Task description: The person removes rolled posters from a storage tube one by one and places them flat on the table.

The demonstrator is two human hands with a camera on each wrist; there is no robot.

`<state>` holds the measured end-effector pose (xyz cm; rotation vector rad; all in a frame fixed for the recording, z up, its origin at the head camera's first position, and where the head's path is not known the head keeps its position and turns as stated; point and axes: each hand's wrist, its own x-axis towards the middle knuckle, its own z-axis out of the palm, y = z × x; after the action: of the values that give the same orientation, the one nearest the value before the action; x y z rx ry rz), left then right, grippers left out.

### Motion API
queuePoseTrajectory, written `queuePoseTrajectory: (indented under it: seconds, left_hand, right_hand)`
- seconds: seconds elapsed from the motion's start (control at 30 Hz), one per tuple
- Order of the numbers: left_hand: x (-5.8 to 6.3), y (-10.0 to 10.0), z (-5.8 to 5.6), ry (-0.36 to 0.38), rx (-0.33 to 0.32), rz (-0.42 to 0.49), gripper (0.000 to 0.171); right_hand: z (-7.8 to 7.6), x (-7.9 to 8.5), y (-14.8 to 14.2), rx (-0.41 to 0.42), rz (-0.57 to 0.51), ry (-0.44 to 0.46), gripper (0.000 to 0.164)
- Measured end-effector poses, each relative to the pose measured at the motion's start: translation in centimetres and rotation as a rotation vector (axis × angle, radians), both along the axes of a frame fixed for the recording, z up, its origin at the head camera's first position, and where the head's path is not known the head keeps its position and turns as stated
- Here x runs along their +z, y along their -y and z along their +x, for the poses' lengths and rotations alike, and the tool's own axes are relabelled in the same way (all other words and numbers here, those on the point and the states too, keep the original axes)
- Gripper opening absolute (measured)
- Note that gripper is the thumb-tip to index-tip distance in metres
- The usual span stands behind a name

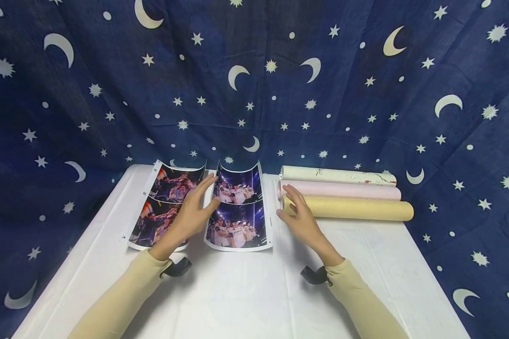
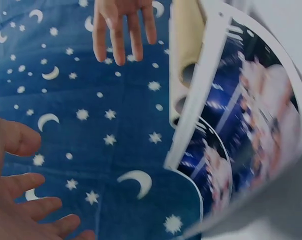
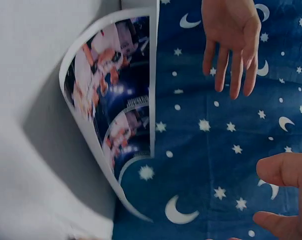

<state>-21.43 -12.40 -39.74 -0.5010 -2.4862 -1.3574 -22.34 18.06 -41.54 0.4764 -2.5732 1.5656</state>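
A curled photo sheet (image 1: pixel 237 226), printed with two pictures of a group in white shirts, lies between my hands. My left hand (image 1: pixel 191 215) hovers beside its left edge with fingers extended, overlapping a second photo sheet (image 1: pixel 152 221) with red and purple pictures. On the other side, my right hand (image 1: pixel 302 225) is held out with nothing in it, close to the left ends of the paper rolls. In the left wrist view the sheet (image 2: pixel 260 115) bends up at its edges. Both palms face each other in the right wrist view, the left hand (image 3: pixel 233 40) at the top.
Three rolls lie side by side at the back right: a white patterned roll (image 1: pixel 339 175), a pink roll (image 1: pixel 343 189) and a yellow roll (image 1: pixel 356 208). A white cloth covers the table (image 1: pixel 233 296). Behind it hangs a dark blue curtain (image 1: pixel 254 47) with moons and stars.
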Motion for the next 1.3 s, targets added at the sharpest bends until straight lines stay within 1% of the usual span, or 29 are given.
queuePoseTrajectory:
  seconds: [0.13,0.23,0.37,0.47,0.53,0.6,0.7,0.77,0.83,0.93,1.07,1.2,1.3]
  left_hand:
    - [1.0,-1.1,0.6,0.018,-0.036,0.067,0.061]
    - [1.5,-1.9,0.7,0.03,-0.055,0.098,0.061]
    - [1.9,-3.2,0.2,0.027,-0.087,0.162,0.06]
    - [2.2,-4.4,-0.3,0.055,-0.108,0.229,0.058]
    - [2.3,-5.2,-0.9,0.094,-0.129,0.282,0.056]
    - [2.4,-6.0,-1.5,0.157,-0.151,0.353,0.054]
    - [2.3,-7.1,-2.5,0.262,-0.185,0.498,0.051]
    - [2.2,-7.8,-3.3,0.319,-0.184,0.575,0.049]
    - [2.1,-8.5,-3.9,0.341,-0.173,0.621,0.048]
    - [1.9,-9.3,-4.9,0.358,-0.155,0.65,0.049]
    - [1.3,-10.0,-6.2,0.369,-0.146,0.67,0.049]
    - [0.7,-11.1,-7.5,0.399,-0.113,0.662,0.048]
    - [0.3,-12.2,-8.6,0.42,-0.089,0.645,0.049]
  right_hand:
    - [0.2,0.8,-1.7,-0.012,0.023,-0.05,0.065]
    - [0.3,1.4,-3.1,-0.022,0.044,-0.076,0.065]
    - [0.0,2.1,-4.6,-0.048,0.09,-0.106,0.065]
    - [-0.4,2.7,-5.5,-0.073,0.147,-0.14,0.065]
    - [-0.9,2.9,-6.1,-0.091,0.197,-0.174,0.065]
    - [-1.5,2.9,-6.7,-0.11,0.244,-0.201,0.065]
    - [-2.6,2.8,-7.7,-0.126,0.297,-0.225,0.064]
    - [-3.4,2.7,-8.4,-0.133,0.315,-0.224,0.064]
    - [-4.2,2.7,-9.0,-0.142,0.331,-0.219,0.063]
    - [-5.5,2.5,-9.7,-0.154,0.354,-0.204,0.063]
    - [-7.0,2.2,-10.4,-0.161,0.383,-0.182,0.064]
    - [-8.1,1.9,-11.1,-0.172,0.407,-0.159,0.065]
    - [-8.7,1.8,-11.6,-0.188,0.428,-0.126,0.065]
